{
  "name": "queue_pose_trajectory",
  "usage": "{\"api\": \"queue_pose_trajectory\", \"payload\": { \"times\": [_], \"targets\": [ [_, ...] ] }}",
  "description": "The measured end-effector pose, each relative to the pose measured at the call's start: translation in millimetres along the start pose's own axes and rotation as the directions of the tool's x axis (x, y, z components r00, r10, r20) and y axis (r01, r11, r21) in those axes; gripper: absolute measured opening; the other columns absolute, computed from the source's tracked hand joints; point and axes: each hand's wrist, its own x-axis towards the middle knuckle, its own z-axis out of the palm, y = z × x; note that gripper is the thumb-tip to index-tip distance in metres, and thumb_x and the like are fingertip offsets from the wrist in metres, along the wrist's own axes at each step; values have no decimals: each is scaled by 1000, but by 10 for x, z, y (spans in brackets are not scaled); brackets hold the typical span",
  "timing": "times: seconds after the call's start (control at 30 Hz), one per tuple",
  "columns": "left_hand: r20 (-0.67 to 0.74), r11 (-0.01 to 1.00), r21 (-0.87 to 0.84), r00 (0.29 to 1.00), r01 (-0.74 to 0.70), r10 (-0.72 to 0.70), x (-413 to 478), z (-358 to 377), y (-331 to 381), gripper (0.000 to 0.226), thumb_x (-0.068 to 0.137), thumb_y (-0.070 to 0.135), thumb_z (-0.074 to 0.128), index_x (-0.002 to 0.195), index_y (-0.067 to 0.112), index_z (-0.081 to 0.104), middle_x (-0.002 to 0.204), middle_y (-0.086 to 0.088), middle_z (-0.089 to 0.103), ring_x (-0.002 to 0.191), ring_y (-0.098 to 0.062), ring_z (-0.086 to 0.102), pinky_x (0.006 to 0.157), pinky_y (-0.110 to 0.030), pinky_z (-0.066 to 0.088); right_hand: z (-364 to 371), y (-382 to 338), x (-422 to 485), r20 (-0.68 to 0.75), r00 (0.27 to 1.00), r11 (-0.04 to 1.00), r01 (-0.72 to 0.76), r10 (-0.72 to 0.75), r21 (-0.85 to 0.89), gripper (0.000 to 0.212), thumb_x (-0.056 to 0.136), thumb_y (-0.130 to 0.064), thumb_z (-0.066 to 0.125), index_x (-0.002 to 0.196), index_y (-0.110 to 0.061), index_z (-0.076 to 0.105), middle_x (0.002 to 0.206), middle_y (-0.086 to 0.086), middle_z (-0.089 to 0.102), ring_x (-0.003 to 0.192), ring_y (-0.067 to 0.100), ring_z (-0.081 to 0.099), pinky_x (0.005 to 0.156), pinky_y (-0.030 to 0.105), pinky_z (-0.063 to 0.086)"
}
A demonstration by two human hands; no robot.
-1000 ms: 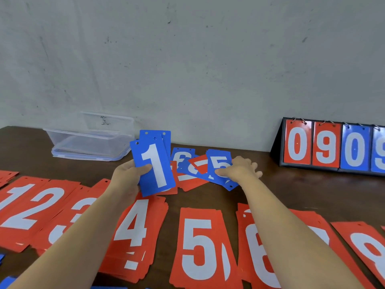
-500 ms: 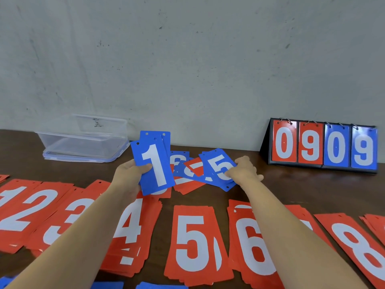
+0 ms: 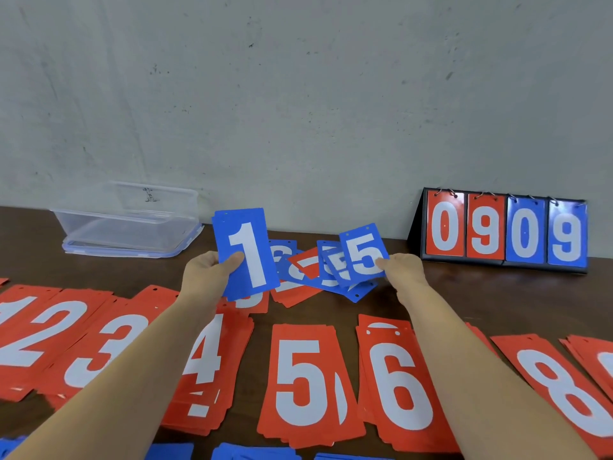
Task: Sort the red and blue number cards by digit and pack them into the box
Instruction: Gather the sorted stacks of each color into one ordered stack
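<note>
My left hand [image 3: 207, 272] grips a small stack of blue cards with a blue 1 card [image 3: 247, 252] on top, held upright above the table. My right hand [image 3: 403, 268] pinches the right edge of a blue 5 card [image 3: 363, 254], lifted off a loose mixed pile of red and blue cards [image 3: 306, 277] at the table's middle back. Sorted red stacks lie in a row in front: 2 [image 3: 43, 330], 3 [image 3: 109, 346], 4 [image 3: 209, 370], 5 [image 3: 303, 383], 6 [image 3: 398, 383], 8 [image 3: 564, 390]. A clear plastic box [image 3: 129, 220] stands at the back left.
A black flip scoreboard [image 3: 504, 232] showing 0909 stands at the back right against the grey wall. Blue cards [image 3: 252, 454] peek in along the near edge. The box sits on its blue-rimmed lid [image 3: 185, 247]. Dark wooden table [image 3: 481, 293] shows between the piles.
My right hand has lifted the blue 5 card off the mixed pile and tilted it up. The left hand holds the blue 1 stack as before.
</note>
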Motion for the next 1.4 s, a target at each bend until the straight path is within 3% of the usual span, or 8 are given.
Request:
{"api": "queue_pose_trajectory", "payload": {
  "times": [0.2, 0.33, 0.47, 0.7, 0.83, 0.97, 1.1, 1.4],
  "targets": [
    [0, 1000, 10, 1000, -15, 15, -6, -16, 11, 29, 92, 32, 64, 111, 12, 56, 100, -6, 67, 77, -18, 67, 53, -25, 52, -142, -60, 36, -26, 997, 993, -75, 78, 89, 31, 96, -21, 57, 113, 5, 57, 99, 15, 53, 91, 26, 50, 91, 41, 48],
    [-33, 999, 39, 999, 3, -2, 24, 13, -11, 41, 93, 34, 62, 127, 13, 53, 112, -9, 66, 96, -24, 68, 83, -43, 58, -232, -113, 11, 4, 989, 969, -148, 150, 200, 35, 98, -16, 53, 128, 4, 49, 125, 20, 56, 115, 31, 55, 98, 38, 47],
    [-23, 999, -28, 999, 32, -32, 37, 61, -6, 40, 97, 28, 58, 133, 14, 48, 117, -8, 64, 99, -24, 67, 81, -42, 57, -205, -123, -41, 43, 985, 949, -171, 166, 263, 35, 97, -14, 55, 130, -3, 51, 131, 16, 54, 120, 27, 52, 87, 35, 43],
    [-3, 996, -33, 997, -81, 81, -14, 81, -22, 46, 95, 9, 60, 135, 17, 39, 120, -2, 59, 102, -20, 63, 72, -30, 54, -16, -223, -198, 150, 984, 932, -142, 96, 334, 28, 93, -20, 63, 119, -10, 59, 117, 8, 64, 94, 18, 60, 56, 27, 42],
    [1, 980, 20, 980, -199, 199, -80, 58, -18, 33, 98, 1, 52, 119, 26, 48, 113, 7, 55, 88, -7, 62, 61, -22, 52, 136, -335, -363, 281, 960, 945, -102, 12, 311, 9, 90, -19, 66, 99, -15, 65, 100, 3, 70, 82, 13, 65, 59, 27, 45],
    [24, 995, -94, 999, -19, 21, -120, 94, 40, 5, 93, 21, 66, 89, 22, 68, 102, 1, 64, 85, -17, 65, 70, -34, 56, 336, -480, -574, 447, 892, 967, -61, -59, 247, 3, 89, -14, 66, 87, -15, 64, 81, 0, 70, 73, 10, 62, 68, 29, 38],
    [151, 983, -181, 988, 4, 24, -163, 109, 41, 33, 76, 40, 76, 100, 18, 70, 104, -4, 74, 95, -22, 71, 80, -42, 57, 506, -546, -748, 520, 845, 983, 34, -124, 179, 11, 88, -15, 67, 98, -15, 68, 86, 2, 66, 71, 12, 56, 63, 25, 35],
    [54, 988, -152, 998, -30, 38, -122, 112, -28, 21, 81, 11, 76, 93, 24, 65, 104, 0, 64, 89, -17, 67, 70, -36, 59, 428, -502, -696, 566, 810, 987, 97, -152, 127, 4, 84, -18, 72, 86, -15, 71, 79, -2, 68, 70, 8, 57, 61, 20, 39]
  ]
}}
